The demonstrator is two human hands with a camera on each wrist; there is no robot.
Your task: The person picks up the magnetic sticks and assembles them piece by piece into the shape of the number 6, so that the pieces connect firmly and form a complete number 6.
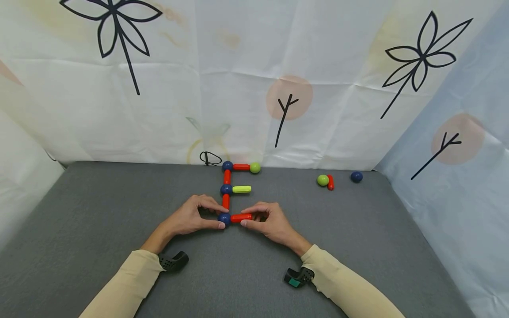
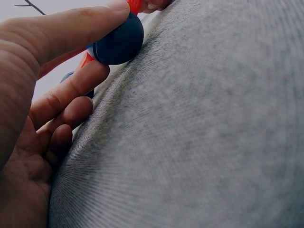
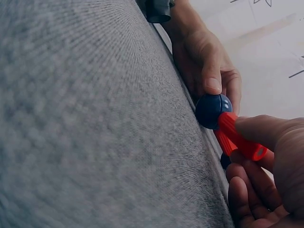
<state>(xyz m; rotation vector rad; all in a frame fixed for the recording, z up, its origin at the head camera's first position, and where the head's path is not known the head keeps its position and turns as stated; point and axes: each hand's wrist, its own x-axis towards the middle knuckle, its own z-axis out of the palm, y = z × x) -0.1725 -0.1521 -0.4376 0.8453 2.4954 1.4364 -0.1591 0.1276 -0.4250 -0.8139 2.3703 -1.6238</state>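
Note:
A chain of blue balls and red rods lies on the grey table, shaped like a letter E. My left hand (image 1: 192, 216) pinches the nearest blue ball (image 1: 224, 218) between thumb and finger; the left wrist view shows the same ball (image 2: 119, 42) close up. With thumb and fingers my right hand (image 1: 272, 223) pinches a red rod (image 1: 241, 217), which meets that ball's right side. In the right wrist view the red rod (image 3: 240, 135) has a free end with a pale centre. Farther up, a yellow-green rod (image 1: 241, 189) points right from the middle blue ball (image 1: 226, 189).
At the top, a blue ball (image 1: 227, 166) joins a red rod (image 1: 241, 167) and a green ball (image 1: 255, 167). Toward the back right lie another green ball (image 1: 322, 179), a short red rod (image 1: 331, 182) and a loose blue ball (image 1: 356, 176). A printed cloth (image 1: 238, 110) hangs behind.

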